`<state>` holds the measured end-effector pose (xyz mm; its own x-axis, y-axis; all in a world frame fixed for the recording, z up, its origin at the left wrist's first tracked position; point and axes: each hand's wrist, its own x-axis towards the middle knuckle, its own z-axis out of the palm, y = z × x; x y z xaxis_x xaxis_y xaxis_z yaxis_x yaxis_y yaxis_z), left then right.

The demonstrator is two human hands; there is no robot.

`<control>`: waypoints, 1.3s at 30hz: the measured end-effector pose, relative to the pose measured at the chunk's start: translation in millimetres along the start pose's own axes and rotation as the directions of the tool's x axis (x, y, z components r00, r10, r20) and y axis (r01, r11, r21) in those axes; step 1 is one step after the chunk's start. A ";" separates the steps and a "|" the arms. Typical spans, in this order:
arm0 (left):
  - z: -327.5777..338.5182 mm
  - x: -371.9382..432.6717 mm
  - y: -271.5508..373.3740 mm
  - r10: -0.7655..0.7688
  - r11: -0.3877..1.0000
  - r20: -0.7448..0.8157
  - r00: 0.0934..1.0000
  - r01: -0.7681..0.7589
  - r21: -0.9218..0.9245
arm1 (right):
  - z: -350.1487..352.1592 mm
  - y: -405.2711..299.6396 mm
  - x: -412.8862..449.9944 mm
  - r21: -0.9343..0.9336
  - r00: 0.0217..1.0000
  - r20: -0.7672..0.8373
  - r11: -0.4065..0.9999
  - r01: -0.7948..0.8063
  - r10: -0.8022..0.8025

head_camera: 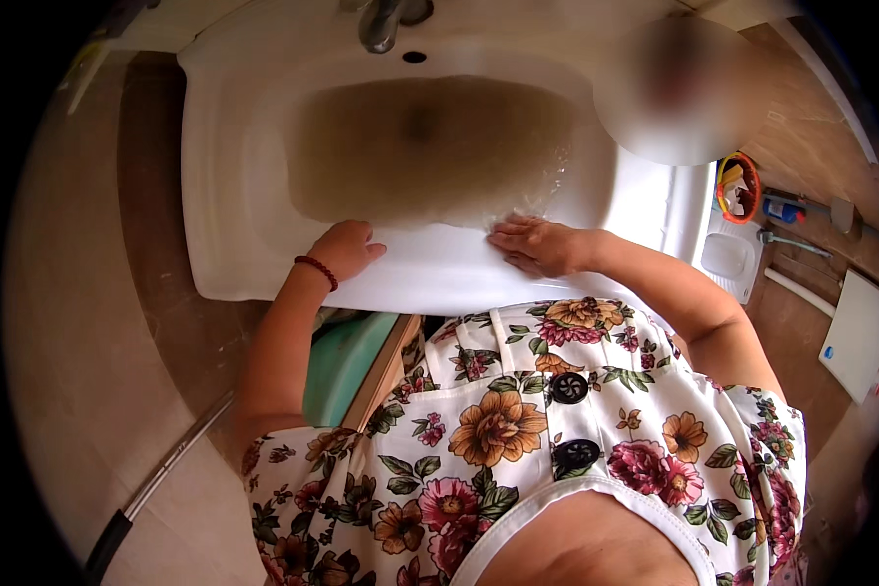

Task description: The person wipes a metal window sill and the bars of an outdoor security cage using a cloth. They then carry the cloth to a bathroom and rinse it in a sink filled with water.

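A white ceramic washbasin [223,168] lies before me, holding cloudy, brownish water [425,161]. My left hand [340,249], with a dark red bead bracelet [316,272] at its wrist, rests at the basin's near inner slope by the water's edge. Its thumb stands apart from the bent fingers, and nothing shows between them. My right hand [542,245] is further right on the same slope, palm down with fingers extended. Water ripples and splashes beside its fingertips. A metal faucet [381,28] sits at the far rim, above a dark overflow hole [414,57].
Under the basin's front edge is a green plastic tub [351,359]. A pole with a black grip [110,546] leans at lower left. To the right are an orange-rimmed basket [756,190], a blue bottle [782,211], a squat toilet [729,256] and a white panel [857,337]. A blurred patch covers the upper right.
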<state>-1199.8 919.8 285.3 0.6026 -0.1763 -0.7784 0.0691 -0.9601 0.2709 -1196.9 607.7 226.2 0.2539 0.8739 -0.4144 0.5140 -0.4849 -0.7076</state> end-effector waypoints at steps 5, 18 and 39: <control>33.4 37.4 -18.7 0.151 0.981 -0.177 0.973 -0.126 0.145 | 17.2 12.7 51.2 0.163 0.977 -0.125 0.968 0.192 -0.173; -13.8 6.1 -2.5 0.176 0.977 0.063 0.982 -0.183 0.110 | 5.4 -23.5 64.7 0.390 0.942 -0.179 0.858 0.333 -0.284; 24.9 10.9 -39.5 0.136 0.991 0.161 0.977 -0.133 -0.032 | -16.5 4.8 2.7 -0.335 0.972 -0.052 0.913 -0.231 0.227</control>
<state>-1215.8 950.4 252.1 0.4703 -0.3383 -0.8151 0.0133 -0.9208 0.3898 -1180.3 608.2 231.2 0.4063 0.7413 -0.5343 0.6852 -0.6340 -0.3586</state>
